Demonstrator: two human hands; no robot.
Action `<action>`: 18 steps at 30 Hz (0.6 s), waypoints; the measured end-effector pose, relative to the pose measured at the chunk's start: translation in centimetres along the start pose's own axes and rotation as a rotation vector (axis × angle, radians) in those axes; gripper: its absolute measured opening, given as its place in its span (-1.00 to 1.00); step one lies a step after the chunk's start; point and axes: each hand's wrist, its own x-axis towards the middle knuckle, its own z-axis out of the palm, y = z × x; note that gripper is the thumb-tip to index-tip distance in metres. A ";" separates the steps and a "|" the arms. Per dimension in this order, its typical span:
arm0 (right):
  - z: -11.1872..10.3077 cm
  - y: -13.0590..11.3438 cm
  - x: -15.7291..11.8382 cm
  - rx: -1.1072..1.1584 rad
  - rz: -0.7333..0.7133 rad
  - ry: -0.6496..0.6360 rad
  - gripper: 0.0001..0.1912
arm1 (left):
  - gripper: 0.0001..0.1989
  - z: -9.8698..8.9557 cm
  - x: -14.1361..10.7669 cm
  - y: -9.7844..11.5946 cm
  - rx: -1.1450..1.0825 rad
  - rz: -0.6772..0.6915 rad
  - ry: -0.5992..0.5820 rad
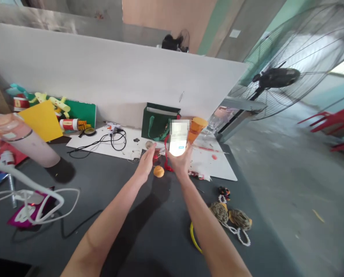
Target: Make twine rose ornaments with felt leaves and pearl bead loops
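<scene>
My right hand (181,161) is wrapped round a phone (178,143) with a bright screen, held upright above the table. To its left, my left hand (146,161) is raised with its fingers stretched out, apart from the phone; nothing shows in it. A small orange-brown ball (158,171) lies on the dark table between my wrists. Behind the phone stand a dark green paper bag (157,121) and an orange cone-shaped item (197,128). Red cord hangs or lies beside the phone; which of the two is unclear.
A pink bottle (34,144) and a purple item with white cables (30,211) are at left. A glue gun (114,127) lies on white board. Yarn bundles (231,215), white beads and a yellow ring (194,238) are at right. A large fan (278,77) stands beyond.
</scene>
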 end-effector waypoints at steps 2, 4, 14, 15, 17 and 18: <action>1.3 -2.1 -1.6 0.069 -0.062 -0.022 -0.21 | -0.49 0.0 1.5 0.3 -0.074 0.013 -0.059; 2.5 -3.8 -2.8 0.111 -0.068 -0.052 -0.24 | -0.51 -0.8 2.4 0.4 -0.126 0.085 -0.096; 7.0 -7.0 -5.3 0.202 -0.005 -0.284 0.02 | -0.58 -6.8 5.8 -0.3 -0.197 0.139 0.106; 7.4 -7.1 -5.3 0.225 -0.014 -0.304 0.04 | -0.60 -7.2 6.3 -0.2 -0.200 0.141 0.125; 7.9 -7.2 -5.3 0.263 -0.051 -0.346 0.09 | -0.64 -8.2 7.3 0.0 -0.200 0.152 0.158; 8.0 -7.1 -5.2 0.272 -0.074 -0.369 0.12 | -0.65 -8.7 7.8 0.2 -0.199 0.163 0.172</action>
